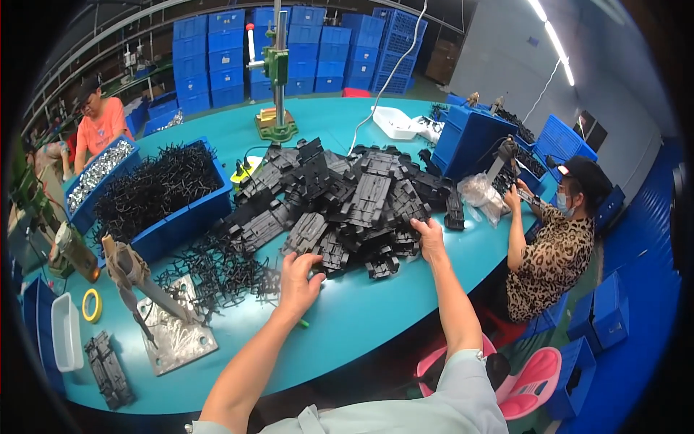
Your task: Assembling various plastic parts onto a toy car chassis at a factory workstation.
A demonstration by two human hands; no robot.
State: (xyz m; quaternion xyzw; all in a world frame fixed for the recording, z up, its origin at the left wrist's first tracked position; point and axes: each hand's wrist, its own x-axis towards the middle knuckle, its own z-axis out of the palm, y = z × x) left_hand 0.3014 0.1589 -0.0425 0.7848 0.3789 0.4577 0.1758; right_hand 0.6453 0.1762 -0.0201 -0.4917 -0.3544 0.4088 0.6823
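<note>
Parts in black plastic [372, 194] lie heaped on the turquoise desk [376, 307]. The left hand [297, 284], thumb and fingers parted, is just beside the heap; apart from it, the right hand [432, 240] touches the heap's right side, its grip unclear.

1. Moulded parts [372, 194]: black plastic, mostly matt, ribbed and slotted.
2. Tabletop [350, 325]: smooth, teal, soft sheen.
3. Base plate [181, 349]: bare metal, scuffed, shiny in patches.
4. Bin [184, 230]: blue plastic, smooth-sided.
5. Small silvery pieces [107, 168]: bright, metallic look.
6. Bag [481, 192]: clear thin plastic, crinkled, glossy.
7. Chair [533, 385]: pink plastic, smooth, glossy.
8. Sleeve [464, 377]: pale cloth, matt, soft folds.
</note>
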